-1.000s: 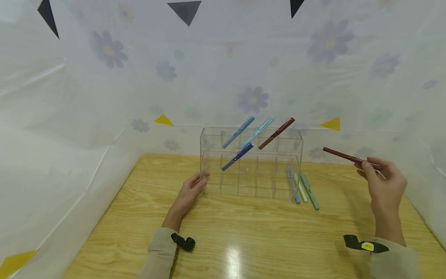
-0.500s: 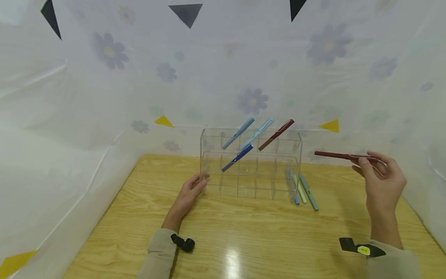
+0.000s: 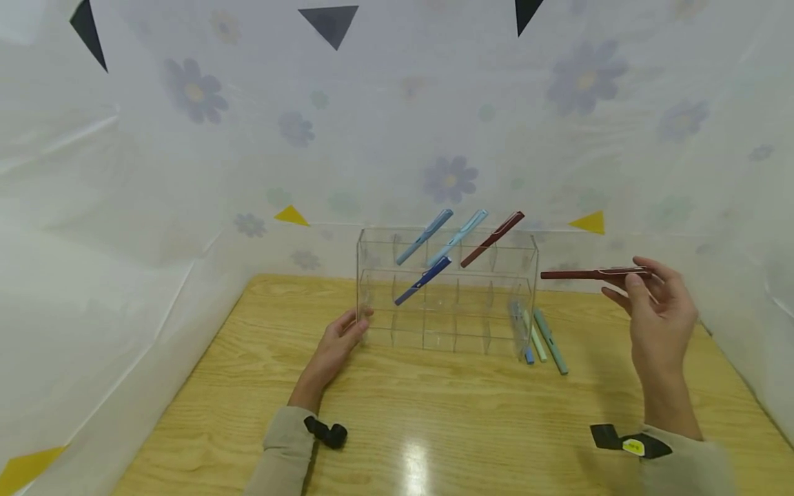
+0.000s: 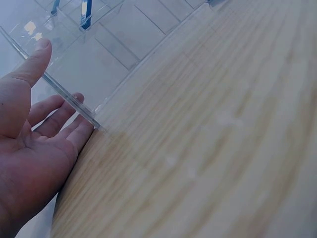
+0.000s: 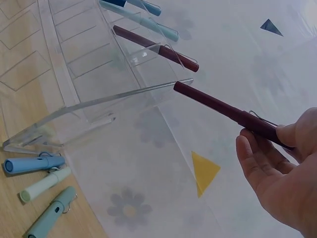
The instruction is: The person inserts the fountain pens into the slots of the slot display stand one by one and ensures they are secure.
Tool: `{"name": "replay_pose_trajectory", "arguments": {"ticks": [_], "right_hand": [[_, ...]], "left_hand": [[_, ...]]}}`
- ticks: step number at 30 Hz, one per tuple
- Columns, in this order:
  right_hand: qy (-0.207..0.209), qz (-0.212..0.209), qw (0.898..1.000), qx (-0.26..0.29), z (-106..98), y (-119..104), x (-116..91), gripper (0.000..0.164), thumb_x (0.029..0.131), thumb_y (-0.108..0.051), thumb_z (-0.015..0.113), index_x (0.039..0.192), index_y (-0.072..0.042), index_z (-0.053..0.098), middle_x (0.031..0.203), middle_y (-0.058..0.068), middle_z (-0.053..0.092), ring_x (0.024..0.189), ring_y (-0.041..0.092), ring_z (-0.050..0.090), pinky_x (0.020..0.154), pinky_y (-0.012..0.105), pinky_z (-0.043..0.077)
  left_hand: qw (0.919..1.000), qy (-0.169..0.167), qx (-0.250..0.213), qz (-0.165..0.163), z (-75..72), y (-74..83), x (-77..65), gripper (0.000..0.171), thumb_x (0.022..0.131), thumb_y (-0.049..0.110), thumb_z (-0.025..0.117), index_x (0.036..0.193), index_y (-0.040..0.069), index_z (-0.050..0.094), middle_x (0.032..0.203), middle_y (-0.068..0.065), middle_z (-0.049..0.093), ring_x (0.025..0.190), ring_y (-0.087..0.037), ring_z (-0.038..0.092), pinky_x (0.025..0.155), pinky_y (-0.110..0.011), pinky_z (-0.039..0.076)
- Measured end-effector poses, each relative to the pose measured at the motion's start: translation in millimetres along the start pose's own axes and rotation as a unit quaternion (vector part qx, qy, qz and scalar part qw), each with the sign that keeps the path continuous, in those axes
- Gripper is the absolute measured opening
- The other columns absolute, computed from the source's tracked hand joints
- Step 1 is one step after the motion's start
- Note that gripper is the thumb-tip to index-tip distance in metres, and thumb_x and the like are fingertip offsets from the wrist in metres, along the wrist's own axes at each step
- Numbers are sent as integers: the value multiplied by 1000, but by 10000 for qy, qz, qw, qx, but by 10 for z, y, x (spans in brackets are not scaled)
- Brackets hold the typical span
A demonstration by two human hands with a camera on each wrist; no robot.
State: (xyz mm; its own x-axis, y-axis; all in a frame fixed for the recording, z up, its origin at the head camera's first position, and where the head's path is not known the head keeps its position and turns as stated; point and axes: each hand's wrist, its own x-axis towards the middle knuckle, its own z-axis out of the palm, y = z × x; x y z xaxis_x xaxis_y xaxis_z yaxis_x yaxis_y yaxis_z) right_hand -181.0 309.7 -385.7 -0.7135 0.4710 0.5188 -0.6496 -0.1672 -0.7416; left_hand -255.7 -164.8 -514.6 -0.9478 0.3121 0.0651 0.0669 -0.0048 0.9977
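Observation:
A clear acrylic pen rack (image 3: 440, 337) with tiered compartments stands on the table. My left hand (image 3: 335, 344) holds its left side; in the left wrist view the thumb (image 4: 37, 62) and the fingers lie on either side of the panel's edge. My right hand (image 3: 664, 324) pinches a dark red pen (image 3: 571, 275) by its clip end, raised and level, its free tip close to the rack's right side. Slanting in the upper tier are a steel-blue pen (image 3: 424, 237), a light blue pen (image 3: 459, 238) and another dark red pen (image 3: 493, 239). A dark blue pen (image 3: 423, 281) sits one tier lower.
By the rack's right end, a blue pen (image 5: 34, 163), a pale green pen (image 5: 44, 185) and a grey-green pen (image 3: 551, 341) lie on the wooden table (image 3: 397, 406). Behind hangs a flower-print curtain (image 3: 384, 138) with yellow and dark triangles.
My right hand has moved left toward the rack with the dark red pen, which has turned from slanting to level. The left hand and the rack have stayed in place.

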Motion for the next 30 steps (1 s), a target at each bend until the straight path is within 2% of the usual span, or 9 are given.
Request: {"name": "replay_pose_trajectory", "arguments": {"ticks": [5, 11, 17, 23, 30], "right_hand": [[-151, -22, 9999, 38, 88, 27, -13, 33, 100, 4, 60, 131, 16, 57, 106, 21, 61, 100, 26, 71, 81, 35, 57], [-42, -72, 9998, 167, 214, 45, -9, 35, 98, 6, 63, 131, 14, 58, 109, 24, 65, 98, 27, 72, 80, 35, 57], [-40, -10, 9993, 371, 435, 102, 4, 36, 95, 6, 67, 130, 12, 58, 106, 24, 70, 91, 28, 74, 82, 36, 58], [-46, -20, 9981, 607, 667, 181, 19, 36, 93, 8, 69, 128, 12, 60, 102, 24, 66, 87, 30, 73, 81, 38, 58], [174, 19, 9968, 782, 880, 300, -2, 35, 91, 8, 71, 125, 12, 61, 98, 22, 68, 82, 28, 74, 78, 36, 60]], "left_hand": [[10000, 27, 16, 21, 2, -12, 5, 54, 107, 33, 59, 153, 8, 48, 157, -10, 45, 148, -28, 36, 115, -54, 34], [9999, 52, 105, 42, 2, -13, 12, 52, 107, 33, 58, 153, 8, 49, 157, -10, 45, 148, -27, 36, 114, -54, 34], [9998, 148, 118, 0, 3, 2, 6, 49, 106, 33, 59, 150, 13, 52, 156, -7, 46, 146, -24, 38, 114, -52, 35], [9998, 143, 119, 18, 2, 1, 10, 50, 107, 32, 59, 151, 10, 51, 157, -10, 46, 147, -26, 37, 114, -52, 36], [9999, 97, 108, -25, -3, -1, 26, 50, 107, 32, 59, 151, 9, 51, 156, -9, 46, 147, -25, 38, 115, -53, 34]]}}
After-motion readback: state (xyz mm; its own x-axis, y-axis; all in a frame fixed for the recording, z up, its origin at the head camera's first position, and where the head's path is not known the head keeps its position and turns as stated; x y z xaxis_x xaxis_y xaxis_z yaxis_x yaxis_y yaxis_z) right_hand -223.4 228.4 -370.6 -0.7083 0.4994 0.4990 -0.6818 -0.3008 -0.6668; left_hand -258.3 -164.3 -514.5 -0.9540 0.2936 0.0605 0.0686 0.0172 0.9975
